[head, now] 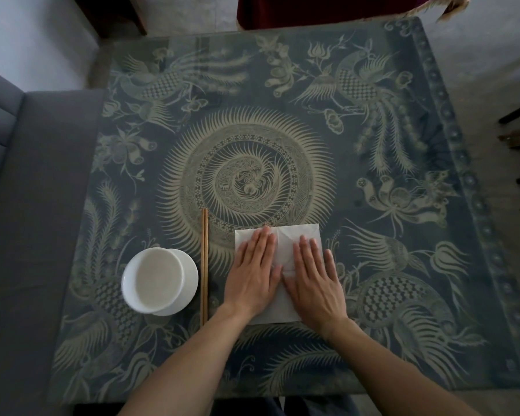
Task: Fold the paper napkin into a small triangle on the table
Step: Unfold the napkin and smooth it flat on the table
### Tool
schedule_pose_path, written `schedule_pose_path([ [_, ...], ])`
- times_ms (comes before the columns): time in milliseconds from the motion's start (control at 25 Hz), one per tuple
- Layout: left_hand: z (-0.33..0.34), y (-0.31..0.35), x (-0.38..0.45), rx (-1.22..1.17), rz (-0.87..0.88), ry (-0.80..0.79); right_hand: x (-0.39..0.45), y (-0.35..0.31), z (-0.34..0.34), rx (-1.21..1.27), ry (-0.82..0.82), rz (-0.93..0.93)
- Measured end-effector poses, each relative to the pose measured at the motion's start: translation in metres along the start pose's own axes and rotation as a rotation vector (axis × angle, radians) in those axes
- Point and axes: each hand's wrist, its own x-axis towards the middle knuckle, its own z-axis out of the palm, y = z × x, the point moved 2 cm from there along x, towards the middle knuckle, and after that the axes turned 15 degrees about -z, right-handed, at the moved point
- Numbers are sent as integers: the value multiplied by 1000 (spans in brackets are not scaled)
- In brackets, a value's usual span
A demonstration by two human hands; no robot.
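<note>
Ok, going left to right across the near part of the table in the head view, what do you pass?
White bowl → wooden chopsticks → left hand → right hand, both hands lying flat on the white paper napkin.

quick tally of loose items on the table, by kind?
Napkin: 1
Bowl on saucer: 1 each, 2
Chopsticks: 2, lying side by side
Total: 5

The napkin [300,235] is plain white, as is the bowl [159,280]. The chopsticks [204,265] are brown. The tablecloth [282,121] is dark blue with pale phoenix and flower motifs.
</note>
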Motion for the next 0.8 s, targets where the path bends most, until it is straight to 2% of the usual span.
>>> schedule_pose_path([
  [160,2,-15,-2,32,-89,4,-3,9,5,6,10,62],
  [560,-9,-35,-3,120,-175,-6,-16,28,0,-51,1,150],
  [800,-15,-40,-6,93,-163,-6,-31,30,-5,-23,3,184],
])
